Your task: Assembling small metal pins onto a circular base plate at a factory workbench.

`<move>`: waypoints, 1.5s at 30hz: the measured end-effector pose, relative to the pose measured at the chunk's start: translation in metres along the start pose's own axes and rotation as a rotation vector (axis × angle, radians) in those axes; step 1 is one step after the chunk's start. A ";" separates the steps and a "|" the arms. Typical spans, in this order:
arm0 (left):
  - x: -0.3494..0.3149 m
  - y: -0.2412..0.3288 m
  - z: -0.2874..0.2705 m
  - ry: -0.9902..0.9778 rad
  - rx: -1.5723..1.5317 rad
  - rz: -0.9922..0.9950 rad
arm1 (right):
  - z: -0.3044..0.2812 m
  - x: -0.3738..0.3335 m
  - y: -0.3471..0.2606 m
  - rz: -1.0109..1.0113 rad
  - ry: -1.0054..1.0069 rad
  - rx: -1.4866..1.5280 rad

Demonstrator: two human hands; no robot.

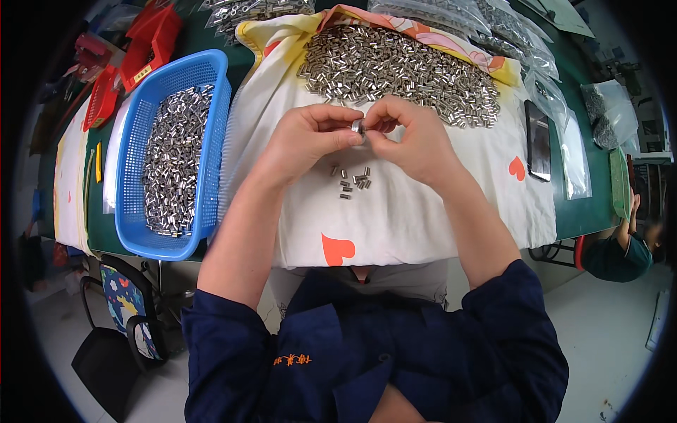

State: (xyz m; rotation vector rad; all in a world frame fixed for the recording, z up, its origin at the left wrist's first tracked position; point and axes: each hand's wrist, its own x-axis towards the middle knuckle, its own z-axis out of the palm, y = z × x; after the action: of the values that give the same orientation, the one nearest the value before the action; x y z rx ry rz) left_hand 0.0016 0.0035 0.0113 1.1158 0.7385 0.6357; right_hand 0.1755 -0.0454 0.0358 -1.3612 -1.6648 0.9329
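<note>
My left hand (305, 138) pinches a small shiny metal ring (357, 126) between thumb and fingers. From the other side, my right hand (415, 141) has its thumb and fingertips closed at the same spot, against the ring. Whether a second small part sits between the right fingertips is too small to tell. Both hands are held over a white cloth (395, 233) with red hearts. Just below them lie several short metal sleeves (345, 186), loose on the cloth. A large heap of similar sleeves (409, 70) spreads beyond the hands.
A blue plastic basket (220, 120) of metal sleeves stands at the left. Red bins (151, 42) sit behind it. Clear bags of metal parts (493, 25) line the back. A phone (538, 141) lies at the right. Another person (620, 247) is at far right; a chair (127, 303) is at lower left.
</note>
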 end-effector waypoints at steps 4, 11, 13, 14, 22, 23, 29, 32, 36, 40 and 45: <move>0.000 -0.002 0.001 0.012 0.085 0.045 | 0.006 -0.001 0.003 -0.111 0.080 -0.192; -0.001 0.000 0.000 -0.021 0.184 0.042 | 0.001 -0.001 -0.001 -0.039 0.010 -0.150; -0.001 0.003 -0.001 -0.029 0.156 0.034 | -0.005 0.001 -0.001 0.023 -0.003 -0.060; -0.001 0.004 -0.001 -0.037 0.128 0.024 | -0.008 0.002 0.002 0.054 -0.043 0.034; -0.004 0.004 0.000 -0.127 0.175 -0.079 | -0.021 0.011 0.022 0.178 -0.078 0.017; -0.003 0.004 0.000 -0.146 0.228 -0.108 | -0.023 0.012 0.023 0.136 0.059 -0.137; -0.001 0.001 0.004 -0.104 0.163 -0.043 | -0.009 0.015 0.043 -0.126 0.237 -0.705; 0.000 0.004 0.001 -0.054 0.077 -0.081 | -0.010 0.014 0.037 -0.029 0.157 -0.708; 0.000 0.003 0.002 -0.011 0.032 -0.071 | -0.007 0.010 0.031 -0.089 0.154 -0.715; 0.001 -0.001 -0.002 0.024 -0.038 0.002 | -0.006 0.005 0.007 0.125 0.078 -0.098; 0.001 0.000 -0.001 0.011 -0.046 0.010 | -0.003 0.001 0.001 0.013 0.039 -0.074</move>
State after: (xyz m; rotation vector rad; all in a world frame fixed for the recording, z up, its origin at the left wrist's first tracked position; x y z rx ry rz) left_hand 0.0017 0.0049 0.0111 1.0756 0.7245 0.6645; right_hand 0.1782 -0.0439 0.0358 -1.4325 -1.6777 0.8545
